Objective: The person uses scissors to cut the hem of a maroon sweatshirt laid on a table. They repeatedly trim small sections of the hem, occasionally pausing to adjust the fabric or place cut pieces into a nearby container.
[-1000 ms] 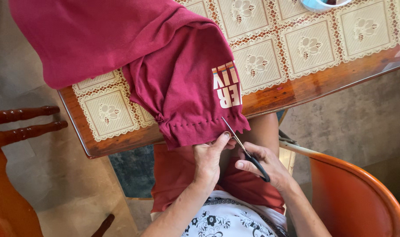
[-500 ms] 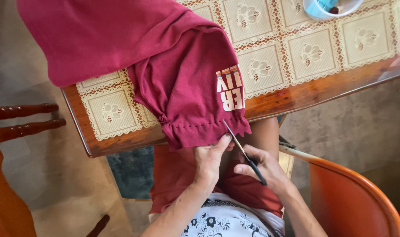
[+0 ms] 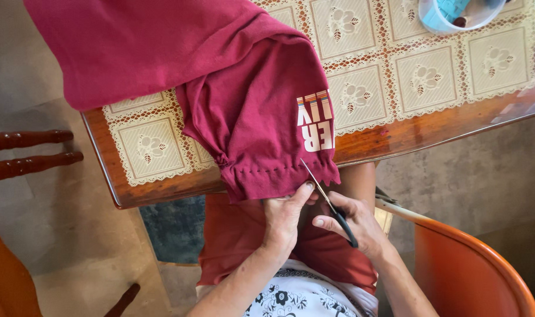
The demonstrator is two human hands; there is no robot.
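A maroon T-shirt (image 3: 244, 100) with pale printed lettering lies over the near edge of a wooden table (image 3: 396, 132) and hangs toward my lap. My left hand (image 3: 282, 217) pinches its lower hem, which shows small cuts along the edge. My right hand (image 3: 352, 223) holds black-handled scissors (image 3: 328, 201), their blades angled up into the hem just right of my left thumb.
A cream lace cloth (image 3: 431, 76) covers the table. A pale blue and white bowl (image 3: 458, 13) stands at the far right. An orange chair (image 3: 473, 264) curves round my right side and a dark wooden chair (image 3: 21, 164) stands on the left.
The view has shifted slightly, so the shirt and table sit a little further right and lower. Both hands stay at the hem with the scissors in the cloth.
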